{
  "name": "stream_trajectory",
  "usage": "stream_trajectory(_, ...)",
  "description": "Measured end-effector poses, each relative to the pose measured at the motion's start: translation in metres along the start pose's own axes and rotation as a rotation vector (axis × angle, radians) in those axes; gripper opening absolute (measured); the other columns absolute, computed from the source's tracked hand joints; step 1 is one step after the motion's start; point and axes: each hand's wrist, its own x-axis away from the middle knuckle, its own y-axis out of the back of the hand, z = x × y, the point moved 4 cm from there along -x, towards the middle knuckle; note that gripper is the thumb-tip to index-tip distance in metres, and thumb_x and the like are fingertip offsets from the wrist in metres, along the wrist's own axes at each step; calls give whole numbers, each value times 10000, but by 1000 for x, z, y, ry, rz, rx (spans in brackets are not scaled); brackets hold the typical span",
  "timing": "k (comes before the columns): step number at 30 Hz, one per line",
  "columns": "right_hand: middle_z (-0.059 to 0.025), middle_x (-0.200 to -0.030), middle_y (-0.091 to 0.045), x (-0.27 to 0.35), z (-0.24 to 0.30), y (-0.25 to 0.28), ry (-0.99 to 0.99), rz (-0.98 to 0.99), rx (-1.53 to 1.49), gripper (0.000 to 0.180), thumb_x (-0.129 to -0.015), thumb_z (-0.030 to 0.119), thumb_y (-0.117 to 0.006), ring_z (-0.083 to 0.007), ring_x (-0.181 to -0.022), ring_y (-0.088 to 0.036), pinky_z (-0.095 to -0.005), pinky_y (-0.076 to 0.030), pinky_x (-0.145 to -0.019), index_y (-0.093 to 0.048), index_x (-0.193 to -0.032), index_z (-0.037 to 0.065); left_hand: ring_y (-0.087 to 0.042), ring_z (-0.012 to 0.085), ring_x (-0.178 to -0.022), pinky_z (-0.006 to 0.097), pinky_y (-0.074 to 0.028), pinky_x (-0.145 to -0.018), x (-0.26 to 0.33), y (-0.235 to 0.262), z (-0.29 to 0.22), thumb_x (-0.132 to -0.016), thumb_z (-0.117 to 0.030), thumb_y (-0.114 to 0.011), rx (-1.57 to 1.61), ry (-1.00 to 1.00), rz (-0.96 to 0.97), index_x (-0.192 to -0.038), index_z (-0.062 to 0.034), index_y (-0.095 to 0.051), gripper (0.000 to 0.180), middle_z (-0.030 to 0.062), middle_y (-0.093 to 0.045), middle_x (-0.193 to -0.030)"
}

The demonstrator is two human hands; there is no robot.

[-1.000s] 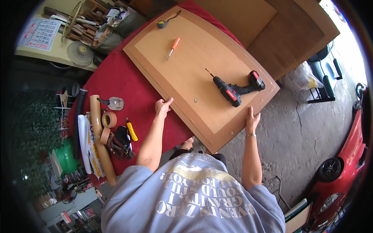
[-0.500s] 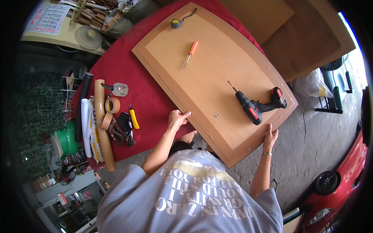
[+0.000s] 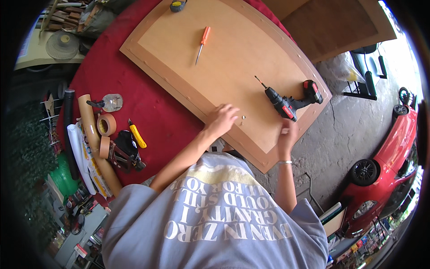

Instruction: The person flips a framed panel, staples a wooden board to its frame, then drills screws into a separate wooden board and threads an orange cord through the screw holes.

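A wide tan board (image 3: 179,49) with a brown taped border lies across the table. Above its near left edge is my left hand (image 3: 220,119), fingers loosely stretched and apart, nothing held. Just right of those fingertips are a few tiny metal pieces (image 3: 243,118), too small to name surely. My right hand (image 3: 287,134) is over the near right border, below the cordless drill (image 3: 286,105); motion blurs its fingers, so their hold is unclear. The black and red drill lies on its side, bit toward the far left. An orange-handled screwdriver (image 3: 203,42) rests farther off.
A red cloth (image 3: 148,103) covers the table. On its left are a yellow utility knife (image 3: 137,136), tape rolls (image 3: 106,124), a clear bottle (image 3: 112,102) and a brown paper roll (image 3: 92,130). A tape measure (image 3: 178,5) sits at the board's far edge. A red car (image 3: 380,166) stands right.
Both hands have left the board's edges: the left moved over the board toward the small metal pieces, the right up toward the drill. The whole view has shifted.
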Motion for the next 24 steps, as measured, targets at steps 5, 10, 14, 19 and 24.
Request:
stream_trajectory(5,-156,-1005,-638,30,93,-92,32,371,46,234,-903,121,-697,-351,-963,-635,-451,-529,-827,-600,-1091,23,-663,279,-999,406,-560,-858,-26,-41,-8,-882,-143,-707,-114,-272,133,-981,-99,-697,108,84,-671,-986)
stream_trajectory(10,-181,-955,-617,30,93,-106,-1,351,88,103,-914,62,-657,-383,-927,-618,-466,-517,-828,-600,-983,11,-674,275,-959,429,-560,-822,-22,-30,13,-875,-114,-712,-25,-221,144,-898,-77,-647,78,81,-681,-944)
stream_trajectory(14,-187,-947,-611,30,90,-94,91,352,40,93,-919,40,-637,-389,-940,-612,-470,-514,-830,-584,-989,8,-722,208,-869,383,-590,-770,-8,-15,24,-923,-96,-723,385,139,178,-934,-74,-646,80,79,-731,-958)
stream_trajectory(19,-169,-897,-664,25,100,-70,-166,576,-447,76,-971,12,-615,-302,-787,-682,-388,-549,-714,-574,-1035,7,-747,183,-878,339,-634,-816,46,4,4,-954,-79,-733,1388,565,99,-949,-70,-653,81,117,-753,-1034)
stream_trajectory(24,-97,-877,-692,16,168,-58,-36,662,-714,65,-957,22,-692,-151,-745,-668,-282,-541,-683,-699,-1010,-15,-732,199,-974,325,-621,-887,96,33,-12,-903,-1,-762,1608,655,-78,-992,-21,-633,158,136,-739,-1060)
